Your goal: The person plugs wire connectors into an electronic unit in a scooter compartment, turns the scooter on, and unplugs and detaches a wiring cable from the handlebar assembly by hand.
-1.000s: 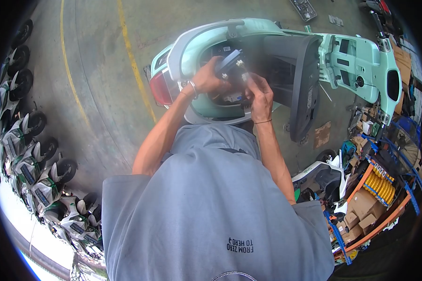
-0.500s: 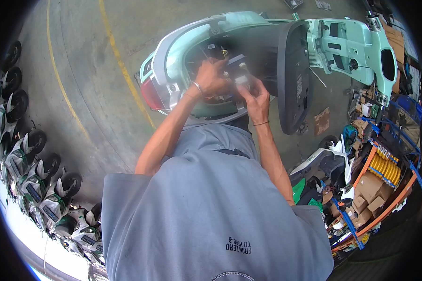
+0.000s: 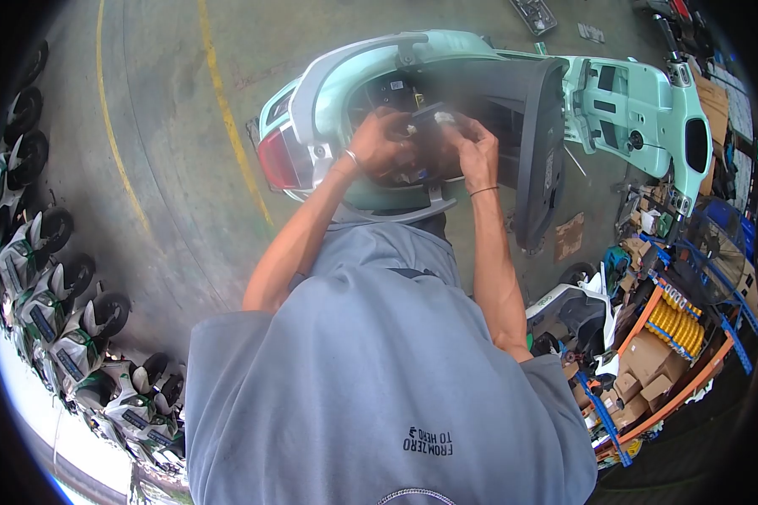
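A mint-green scooter (image 3: 455,42) stands before me with its dark seat (image 3: 541,156) raised. Over the open compartment behind the seat, my left hand (image 3: 383,147) is closed around a dark, box-like part (image 3: 429,115), with a small white connector (image 3: 411,130) by its fingertips. To its right, my right hand (image 3: 477,151) pinches a white connector (image 3: 445,118) between thumb and fingers. The two hands are a short way apart. A blurry patch of the view hides part of the compartment and the wires there.
Parked scooters (image 3: 72,353) line the left side. On the lower right, an orange and blue rack (image 3: 686,391) holds cardboard boxes (image 3: 647,358) and a yellow coil (image 3: 678,324). A white scooter body (image 3: 577,303) is beside it. A metal tray (image 3: 535,15) lies on the floor at the top.
My right hand has moved up and slightly right with the white connector. The box-like part in my left hand sits lower than a second ago. The view has shifted a little.
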